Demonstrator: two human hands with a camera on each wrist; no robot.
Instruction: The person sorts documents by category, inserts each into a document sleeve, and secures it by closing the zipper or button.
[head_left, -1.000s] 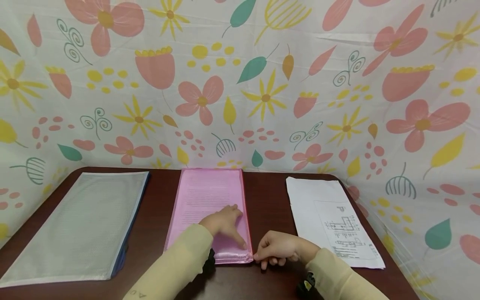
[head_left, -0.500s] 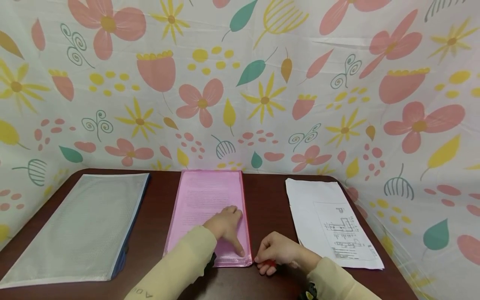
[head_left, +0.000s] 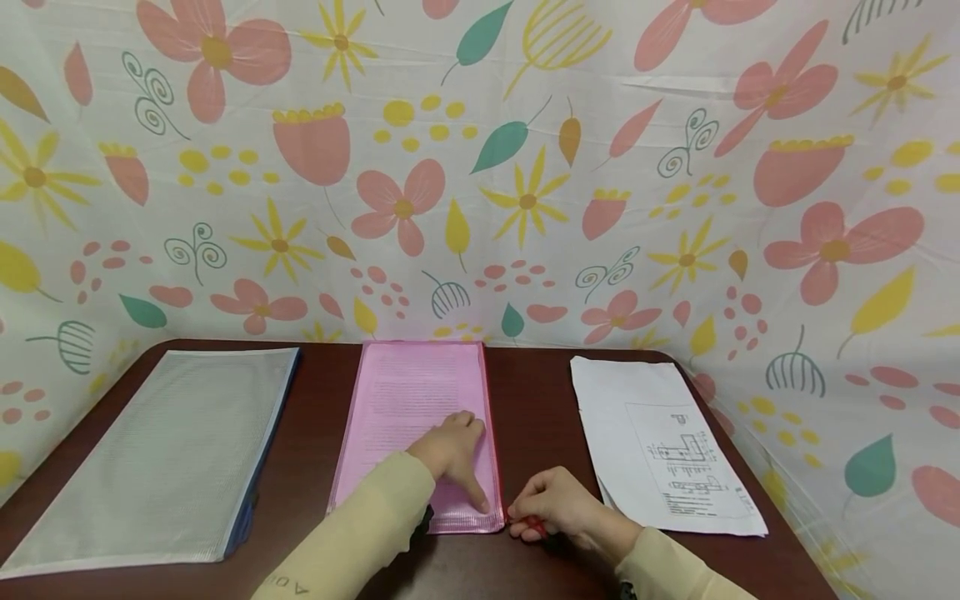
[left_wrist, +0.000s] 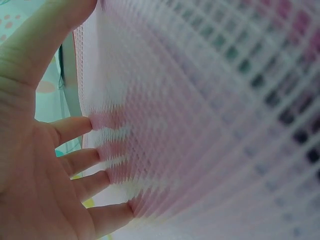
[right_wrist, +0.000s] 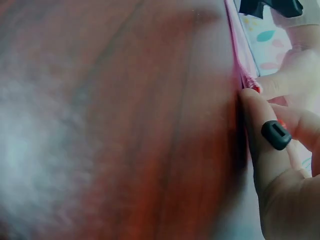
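A pink mesh zip pouch (head_left: 420,383) with a printed sheet showing through lies at the middle of the table. My left hand (head_left: 453,454) rests on its right half, fingers spread and thumb pointing to the near right corner. In the left wrist view the left fingertips (left_wrist: 117,215) press against the mesh. At that near right corner my right hand (head_left: 558,504) pinches the end of the pouch's red zip. A red pull strap (head_left: 535,525) shows under the fingers, and its black end piece (right_wrist: 276,135) lies against them in the right wrist view. The zip slider itself is hidden.
A whitish mesh pouch (head_left: 165,450) with a blue zip edge lies at the left of the dark brown table (head_left: 525,400). White paper sheets (head_left: 637,417) with a printed drawing lie at the right. A flowered cloth (head_left: 480,167) hangs behind the table.
The left thumb has slid slightly nearer along the pouch. The right hand has turned a little at the corner, and the red strap now shows below its fingers. The pouches and papers stay put.
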